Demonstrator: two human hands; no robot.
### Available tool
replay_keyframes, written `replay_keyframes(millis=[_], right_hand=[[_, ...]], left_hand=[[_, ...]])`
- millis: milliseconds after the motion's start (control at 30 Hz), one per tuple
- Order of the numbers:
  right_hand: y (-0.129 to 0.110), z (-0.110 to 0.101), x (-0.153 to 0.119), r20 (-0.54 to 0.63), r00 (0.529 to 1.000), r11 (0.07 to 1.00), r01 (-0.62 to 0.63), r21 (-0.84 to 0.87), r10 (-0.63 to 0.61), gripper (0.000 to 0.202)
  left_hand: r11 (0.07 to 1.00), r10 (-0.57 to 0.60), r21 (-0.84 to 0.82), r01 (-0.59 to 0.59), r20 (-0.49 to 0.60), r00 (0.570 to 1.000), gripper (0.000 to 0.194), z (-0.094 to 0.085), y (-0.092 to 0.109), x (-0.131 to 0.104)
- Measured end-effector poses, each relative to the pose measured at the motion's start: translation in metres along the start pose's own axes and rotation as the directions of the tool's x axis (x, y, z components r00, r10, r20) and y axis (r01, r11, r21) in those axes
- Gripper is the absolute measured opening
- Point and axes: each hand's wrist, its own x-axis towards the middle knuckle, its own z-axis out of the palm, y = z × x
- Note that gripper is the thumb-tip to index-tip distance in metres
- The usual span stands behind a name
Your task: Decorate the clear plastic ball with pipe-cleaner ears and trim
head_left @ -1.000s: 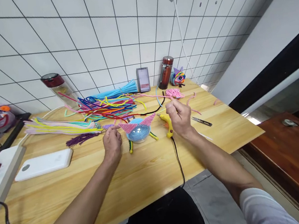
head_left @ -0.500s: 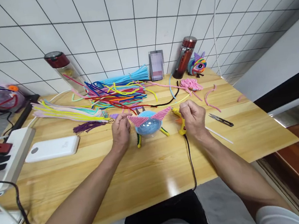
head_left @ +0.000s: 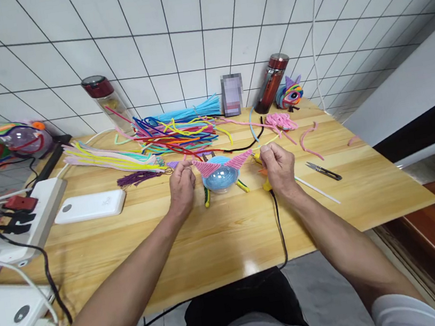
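My left hand (head_left: 182, 187) is closed in a pinch beside the left pink ear of a clear, blue-rimmed dome (head_left: 221, 180). Two pink pipe-cleaner triangles (head_left: 237, 162) stick out from the dome's top. Closed like a fist, my right hand (head_left: 279, 167) is over a yellow hot glue gun (head_left: 268, 184) and hides part of it. What either hand pinches is too small to make out. The gun's nozzle end lies by the right ear's tip, and a white glue stick (head_left: 321, 192) shows behind my fist. Yellow-green handled pliers (head_left: 206, 196) lie under the dome.
Pipe cleaners (head_left: 177, 136) pile up behind the dome, with a purple bundle (head_left: 139, 178) at left. Thread snips (head_left: 325, 171) lie at right. A white power bank (head_left: 91, 206) and power strip (head_left: 43, 220) occupy the left. Bottles (head_left: 273, 84) and a phone stand behind.
The view has shifted, so most things appear slightly farther right. My right hand has moved slightly left over the glue gun; my left hand keeps its pinch beside the dome.
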Motion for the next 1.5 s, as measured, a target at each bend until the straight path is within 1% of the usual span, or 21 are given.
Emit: replay_keyframes(millis=[67, 200, 300, 500, 667, 833, 967, 1167, 1300, 1500], right_hand=[[-0.001, 0.000, 0.000, -0.002, 1.000, 1.000, 0.000, 0.006, 0.000, 0.050], [-0.002, 0.001, 0.001, -0.019, 1.000, 1.000, 0.006, 0.020, -0.005, 0.051], [0.000, 0.001, 0.001, -0.031, 1.000, 1.000, 0.005, 0.016, -0.005, 0.052], [0.003, 0.002, 0.000, -0.033, 0.999, 1.000, 0.006, 0.027, -0.005, 0.051], [0.003, 0.001, 0.000, -0.035, 0.999, 1.000, 0.004, 0.008, -0.004, 0.052], [0.003, 0.001, 0.001, -0.026, 0.999, 0.999, 0.019, 0.031, -0.019, 0.051], [0.001, 0.002, 0.001, -0.008, 1.000, 1.000, 0.005, 0.023, -0.005, 0.052], [-0.002, 0.002, 0.001, -0.002, 1.000, 1.000, -0.004, 0.023, 0.004, 0.049], [-0.004, 0.002, 0.001, 0.000, 1.000, 1.000, -0.003, 0.031, 0.003, 0.046], [-0.006, 0.002, 0.001, 0.000, 1.000, 1.000, -0.008, 0.011, 0.008, 0.048]], left_hand=[[1.000, 0.016, 0.011, -0.016, 0.002, 1.000, 0.019, 0.000, 0.001, -0.001], [0.994, 0.106, 0.034, -0.106, -0.016, 0.994, 0.009, 0.000, 0.003, -0.002], [0.992, 0.127, 0.022, -0.126, -0.009, 0.992, 0.013, -0.001, 0.004, -0.003], [0.993, 0.113, 0.021, -0.113, 0.019, 0.993, 0.020, 0.001, 0.004, -0.002], [0.993, 0.087, 0.078, -0.088, 0.014, 0.996, 0.026, 0.002, 0.004, -0.002], [0.992, 0.065, 0.107, -0.068, 0.028, 0.997, 0.038, 0.001, 0.006, -0.005], [0.993, 0.028, 0.117, -0.032, 0.040, 0.999, 0.044, 0.000, 0.007, -0.005], [0.993, -0.046, 0.115, 0.039, 0.056, 0.997, 0.040, 0.000, 0.001, -0.003], [0.992, -0.052, 0.121, 0.046, 0.047, 0.998, 0.036, -0.002, -0.002, -0.002], [0.991, -0.043, 0.131, 0.036, 0.053, 0.998, 0.034, -0.004, -0.003, -0.003]])
